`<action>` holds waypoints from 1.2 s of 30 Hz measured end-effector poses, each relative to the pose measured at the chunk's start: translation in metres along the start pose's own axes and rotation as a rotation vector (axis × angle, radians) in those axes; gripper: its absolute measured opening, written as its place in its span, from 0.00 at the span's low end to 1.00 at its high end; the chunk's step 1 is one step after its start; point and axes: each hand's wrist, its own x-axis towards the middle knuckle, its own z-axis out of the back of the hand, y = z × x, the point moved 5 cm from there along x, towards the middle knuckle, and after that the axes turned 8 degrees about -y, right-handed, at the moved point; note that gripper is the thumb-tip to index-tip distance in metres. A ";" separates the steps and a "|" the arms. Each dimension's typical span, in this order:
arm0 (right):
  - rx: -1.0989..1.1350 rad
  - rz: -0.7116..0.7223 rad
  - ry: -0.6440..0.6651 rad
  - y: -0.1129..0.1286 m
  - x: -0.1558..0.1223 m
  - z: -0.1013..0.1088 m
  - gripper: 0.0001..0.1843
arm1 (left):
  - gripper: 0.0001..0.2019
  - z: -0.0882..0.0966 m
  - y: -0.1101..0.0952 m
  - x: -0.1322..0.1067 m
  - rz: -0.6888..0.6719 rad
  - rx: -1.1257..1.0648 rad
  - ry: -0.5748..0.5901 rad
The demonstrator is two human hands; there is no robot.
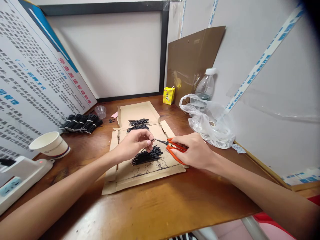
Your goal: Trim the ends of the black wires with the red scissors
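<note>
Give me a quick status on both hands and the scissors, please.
Left hand pinched shut at the blade tips, contents too small to tell. Right hand gripping orange scissors. Black strips piled on cardboard beneath.

- Scissors (175, 149), centre of frame: we record orange handles and grey blades.
- Strands (147, 156), centre: black, lying on tan cardboard (140, 176) speckled with black bits.
- Bundles (81, 123), left of centre: black.
- Table (160, 206), lower frame: reddish-brown wood grain.
- Paper cup (50, 144), left: white with a dark stripe.
- Carton (169, 95), upper centre: we list yellow with red print.
- Poster (30, 76), upper left: white, with grey characters and blue and red headings.
- Power strip (20, 173), lower left: white, with a pale blue socket and a red light.
</note>
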 end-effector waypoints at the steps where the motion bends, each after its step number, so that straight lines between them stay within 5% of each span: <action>1: 0.001 0.002 -0.002 0.000 0.000 0.000 0.11 | 0.01 0.000 0.000 0.000 -0.003 -0.002 0.002; 36: 0.018 0.070 0.029 0.002 0.001 0.008 0.11 | 0.05 -0.002 -0.004 -0.003 -0.027 -0.023 0.084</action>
